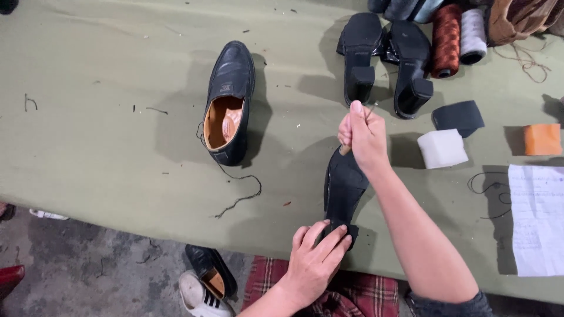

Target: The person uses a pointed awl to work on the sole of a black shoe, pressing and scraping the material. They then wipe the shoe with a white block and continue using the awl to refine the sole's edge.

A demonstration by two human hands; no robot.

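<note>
the left hand presses down on the heel end of a black shoe, fingers curled over it at the near edge of the counter. the shoe lies sole up, its length running from near to far, with the heel at the counter's near edge and the toe pointing away. the right hand is closed in a fist around a thin tool at the toe end of the shoe; only a short tip and a bit of pale handle show, so the kind of tool cannot be told.

left of the shoe, well apart, a second black loafer lies upright with its tan lining showing, and a dark thread trails from it toward the near edge. the green cloth between the two shoes is open, as is the wide area at far left.

just beyond the right hand stand two black block-heeled sandals, with a brown thread spool and a grey thread spool to their right. right of the hand lie a white foam block, a dark pad, an orange block and a sheet of paper at the right edge. below the counter's near edge, a shoe pair sits on the floor.
</note>
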